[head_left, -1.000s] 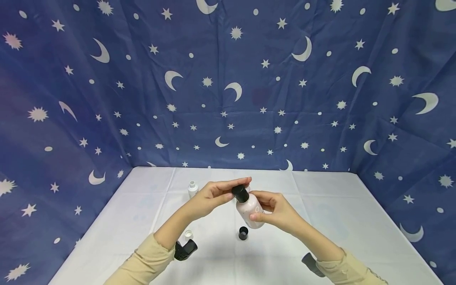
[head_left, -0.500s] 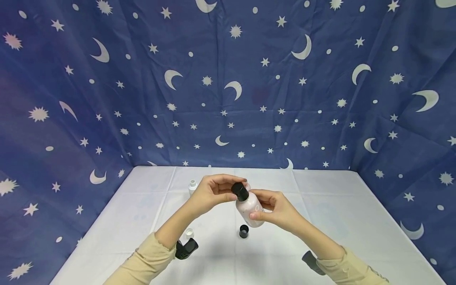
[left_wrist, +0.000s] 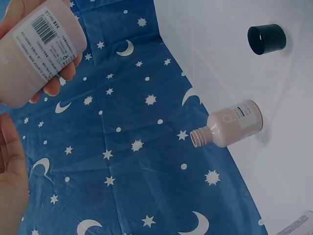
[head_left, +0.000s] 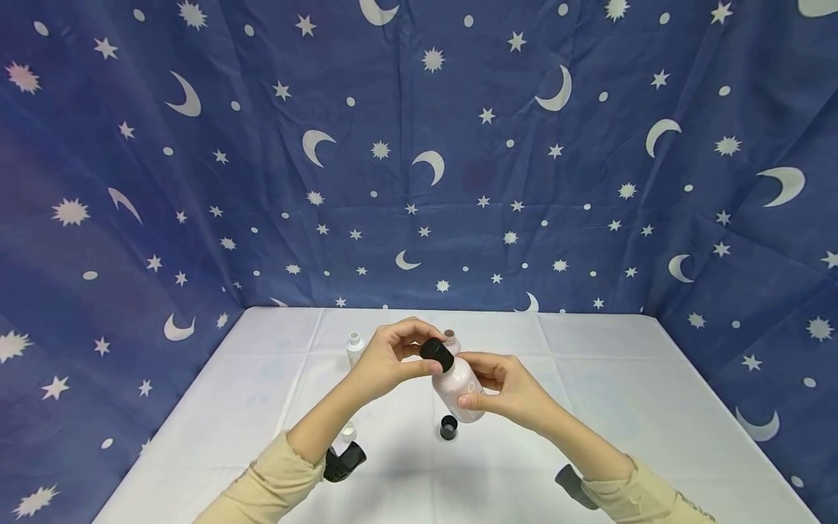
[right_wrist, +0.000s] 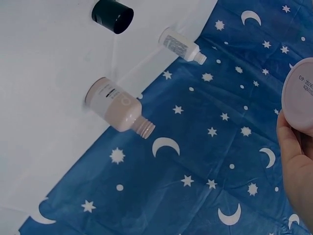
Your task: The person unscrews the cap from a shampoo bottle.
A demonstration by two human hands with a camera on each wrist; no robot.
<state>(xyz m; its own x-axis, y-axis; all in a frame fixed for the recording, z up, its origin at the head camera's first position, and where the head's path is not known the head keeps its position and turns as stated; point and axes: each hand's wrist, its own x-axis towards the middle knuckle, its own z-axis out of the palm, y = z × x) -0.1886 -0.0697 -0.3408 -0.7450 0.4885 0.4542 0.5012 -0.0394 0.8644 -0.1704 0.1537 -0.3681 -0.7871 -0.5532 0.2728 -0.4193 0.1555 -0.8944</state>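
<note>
A pale pink bottle (head_left: 460,393) with a black cap (head_left: 436,354) tilts to the left above the table in the head view. My right hand (head_left: 511,382) grips its body, thumb on the near side. At the top, my left hand (head_left: 386,360) pinches the black cap between thumb and curled fingers. In the left wrist view the bottle's barcode label (left_wrist: 45,43) faces the camera, while the cap is out of frame. The right wrist view shows the bottle's round base (right_wrist: 301,95) above my right hand (right_wrist: 299,171).
Behind the held bottle stands a smaller uncapped pink bottle (head_left: 452,339). An uncapped white bottle (head_left: 354,348) is farther left. A loose black cap (head_left: 448,428) and a white cap (head_left: 348,432) lie on the white table (head_left: 609,407). A starry blue cloth (head_left: 419,182) surrounds the table.
My left fingers, earlier stretched out over the cap, have curled in to pinch it. The smaller bottle's open neck now shows behind. My right hand keeps its grip, nearly unmoved.
</note>
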